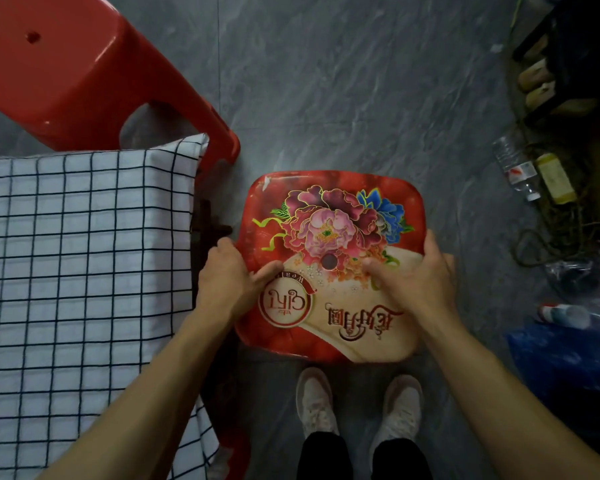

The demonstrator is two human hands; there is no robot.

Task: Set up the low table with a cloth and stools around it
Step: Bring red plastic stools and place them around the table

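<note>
A red plastic stool with a flower print on its seat (329,216) stands on the grey floor just right of the low table. My left hand (227,275) grips its left edge, thumb on the seat top. My right hand (413,275) grips its right edge, thumb on the seat as well. The low table is covered by a white cloth with a dark grid pattern (84,254), at the left of the view. A plain red stool (66,64) stands at the table's far corner, upper left.
My two feet in light shoes (357,400) stand just behind the flowered stool. Along the right lie plastic bottles (515,168), tangled cords, a dark rack and a blue bag (561,362). Part of another red stool (236,448) shows below the cloth's near corner.
</note>
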